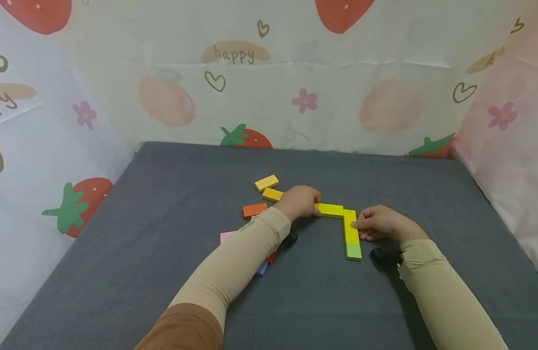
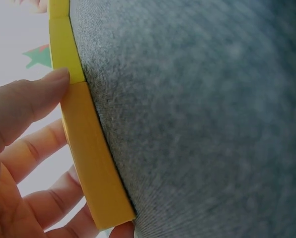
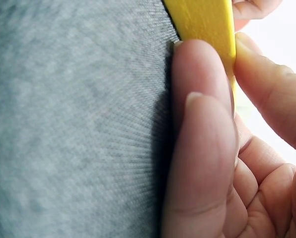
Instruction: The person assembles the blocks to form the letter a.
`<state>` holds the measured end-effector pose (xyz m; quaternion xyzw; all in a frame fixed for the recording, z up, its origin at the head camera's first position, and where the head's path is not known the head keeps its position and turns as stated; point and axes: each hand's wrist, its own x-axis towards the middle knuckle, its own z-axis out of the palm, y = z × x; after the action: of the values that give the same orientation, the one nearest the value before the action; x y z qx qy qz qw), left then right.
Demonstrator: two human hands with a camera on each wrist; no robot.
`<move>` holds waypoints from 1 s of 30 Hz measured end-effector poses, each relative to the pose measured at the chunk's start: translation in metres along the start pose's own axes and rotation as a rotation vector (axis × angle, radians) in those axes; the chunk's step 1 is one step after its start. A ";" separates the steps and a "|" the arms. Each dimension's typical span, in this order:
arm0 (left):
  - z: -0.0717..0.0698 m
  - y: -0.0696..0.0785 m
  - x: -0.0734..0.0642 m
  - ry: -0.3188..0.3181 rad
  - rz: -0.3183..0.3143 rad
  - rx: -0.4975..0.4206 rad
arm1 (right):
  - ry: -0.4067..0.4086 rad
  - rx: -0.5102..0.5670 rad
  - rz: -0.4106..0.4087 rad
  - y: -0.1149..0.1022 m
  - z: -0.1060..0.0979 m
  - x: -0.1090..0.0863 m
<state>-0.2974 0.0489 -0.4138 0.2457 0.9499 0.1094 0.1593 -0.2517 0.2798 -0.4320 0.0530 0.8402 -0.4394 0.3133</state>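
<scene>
My left hand grips an orange-yellow block, thumb on its near side by the joint and the other fingers round the far side. End to end with it lies a yellow block. A second yellow block meets that one at a corner and runs toward me. Its right edge is pinched by my right hand, with the thumb on top and fingertips low at the side. A light green block continues the line at its near end.
Left of the row lie loose blocks: a pale yellow one, an amber one and an orange one. Pink, red and blue blocks are partly hidden by my left forearm. Dark grey cloth covers the table.
</scene>
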 end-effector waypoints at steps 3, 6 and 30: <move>0.000 0.000 0.000 -0.003 -0.007 -0.002 | 0.000 0.002 0.002 0.000 0.000 0.000; -0.001 0.000 0.000 -0.006 -0.004 -0.007 | 0.001 0.002 0.003 -0.001 0.000 -0.001; -0.009 -0.008 -0.004 -0.001 -0.002 -0.077 | -0.005 0.006 -0.001 -0.002 0.000 -0.002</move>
<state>-0.3011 0.0390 -0.4063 0.2384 0.9451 0.1454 0.1695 -0.2506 0.2792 -0.4298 0.0525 0.8381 -0.4423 0.3151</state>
